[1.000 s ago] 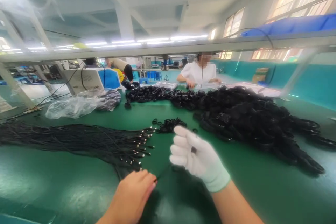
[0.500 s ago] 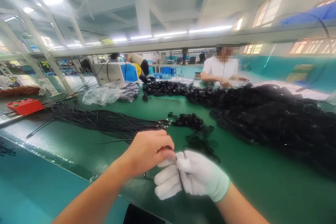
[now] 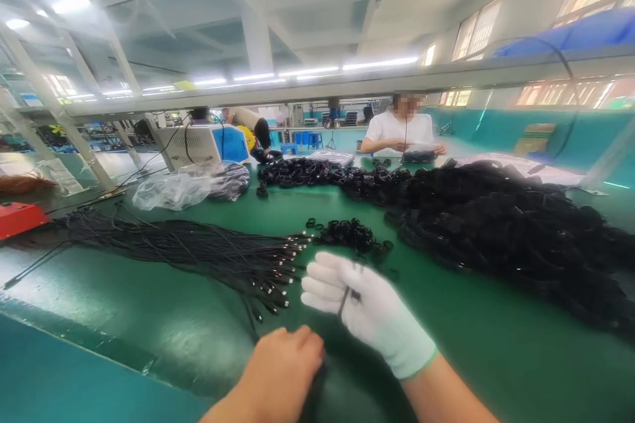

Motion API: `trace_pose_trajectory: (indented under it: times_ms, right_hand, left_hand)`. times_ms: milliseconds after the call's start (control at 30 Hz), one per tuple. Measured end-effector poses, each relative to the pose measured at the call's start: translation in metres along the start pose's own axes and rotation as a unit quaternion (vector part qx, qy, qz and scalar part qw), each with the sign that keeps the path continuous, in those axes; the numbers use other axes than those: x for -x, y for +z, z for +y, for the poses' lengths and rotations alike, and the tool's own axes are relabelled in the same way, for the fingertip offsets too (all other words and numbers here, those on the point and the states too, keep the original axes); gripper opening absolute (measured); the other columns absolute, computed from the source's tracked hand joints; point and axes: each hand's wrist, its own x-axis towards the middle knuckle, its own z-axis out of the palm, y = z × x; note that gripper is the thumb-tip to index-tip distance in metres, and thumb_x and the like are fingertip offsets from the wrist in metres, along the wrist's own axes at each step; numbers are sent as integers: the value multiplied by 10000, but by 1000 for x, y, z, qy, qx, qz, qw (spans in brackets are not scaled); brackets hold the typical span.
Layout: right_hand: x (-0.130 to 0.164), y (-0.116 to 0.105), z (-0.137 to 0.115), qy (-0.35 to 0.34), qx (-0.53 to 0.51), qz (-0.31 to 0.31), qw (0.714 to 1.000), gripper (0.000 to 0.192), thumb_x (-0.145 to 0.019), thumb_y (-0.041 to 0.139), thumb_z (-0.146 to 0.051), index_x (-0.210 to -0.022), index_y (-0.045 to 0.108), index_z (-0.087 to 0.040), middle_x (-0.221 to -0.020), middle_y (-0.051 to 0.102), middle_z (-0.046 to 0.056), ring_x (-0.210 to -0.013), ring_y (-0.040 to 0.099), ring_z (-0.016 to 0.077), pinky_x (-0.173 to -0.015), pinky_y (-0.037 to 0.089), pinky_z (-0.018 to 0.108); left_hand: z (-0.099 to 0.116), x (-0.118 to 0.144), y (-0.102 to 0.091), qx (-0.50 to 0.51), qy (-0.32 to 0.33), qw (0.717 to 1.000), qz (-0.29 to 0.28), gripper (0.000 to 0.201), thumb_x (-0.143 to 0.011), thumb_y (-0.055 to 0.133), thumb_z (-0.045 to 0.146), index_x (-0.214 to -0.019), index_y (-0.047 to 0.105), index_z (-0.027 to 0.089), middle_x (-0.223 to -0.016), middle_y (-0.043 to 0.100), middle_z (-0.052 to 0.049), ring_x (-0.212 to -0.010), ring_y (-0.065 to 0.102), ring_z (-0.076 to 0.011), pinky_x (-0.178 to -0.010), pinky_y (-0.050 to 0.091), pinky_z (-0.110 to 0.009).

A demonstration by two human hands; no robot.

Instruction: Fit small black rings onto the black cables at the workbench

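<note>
My right hand [image 3: 362, 307], in a white glove, is above the green table with its fingers together and pointing left. A thin black strip [image 3: 346, 297] is held in its palm under the thumb, with a small dark piece beside it. Lower down, my bare left hand [image 3: 285, 363] is curled in a closed grip. Something dark shows below its fingers, too blurred to name. Ahead of the hands lies a bundle of black cables [image 3: 188, 244] with shiny metal plug ends toward the right. Small black rings [image 3: 347, 234] are heaped just beyond the glove.
Coiled black cables [image 3: 496, 225] form a large pile on the right, stretching to the back. Clear plastic bags [image 3: 183, 182], a white and blue machine [image 3: 206, 144] and a red box [image 3: 20, 219] are on the left. A co-worker [image 3: 401, 129] sits across the table [image 3: 188, 330].
My left hand has come away from the glove and moved down toward me. The gloved hand has turned a little and keeps the black strip. The view has shifted to the right.
</note>
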Motion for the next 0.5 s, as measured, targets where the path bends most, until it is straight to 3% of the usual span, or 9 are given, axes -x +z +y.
trace_pose_trajectory:
  times_ms: [67,133,233,300,367,500]
  right_hand:
    - [1,-4,9,40,24,-19,999,314,-785,657,-301,-1013,578,-100,-845,647,94,-748,622,175,-780,466,382]
    - [6,-4,19,108,27,-89,990,340,-780,659,-290,-1016,588,-56,-840,656,130,-741,639,196,-754,475,394]
    - [12,1,29,198,-4,-171,965,421,-755,672,-317,-1061,575,-45,-917,662,173,-806,661,265,-762,472,475]
    - [15,6,31,229,-34,-186,955,461,-724,697,-333,-1080,561,-74,-942,660,159,-838,661,282,-767,468,489]
    - [16,11,30,229,-65,-194,952,446,-679,736,-331,-1027,566,-109,-834,649,79,-782,660,248,-766,465,476]
    - [13,18,19,149,-83,-175,970,444,-643,776,-336,-971,552,-139,-748,508,-21,-756,612,196,-799,435,477]
  left_hand:
    - [9,2,-20,-33,50,997,54,171,-846,484,166,-703,574,189,-658,604,4,-543,499,-147,-541,309,-273]
    - [5,-8,-46,-27,69,992,99,185,-855,539,288,-702,579,192,-666,601,8,-601,511,-149,-578,317,-275]
    - [-13,-27,-69,90,79,990,80,212,-799,626,381,-716,615,187,-697,618,22,-654,530,-125,-626,355,-246]
    - [-26,-35,-63,223,57,973,36,192,-787,645,358,-737,639,173,-718,630,24,-666,549,-105,-628,390,-205]
    - [-37,-37,-45,313,24,949,10,189,-840,575,309,-760,650,155,-727,638,15,-674,566,-100,-619,416,-177]
    - [-51,-25,-3,270,-45,961,38,298,-901,371,181,-744,623,150,-721,630,3,-674,567,-117,-608,420,-190]
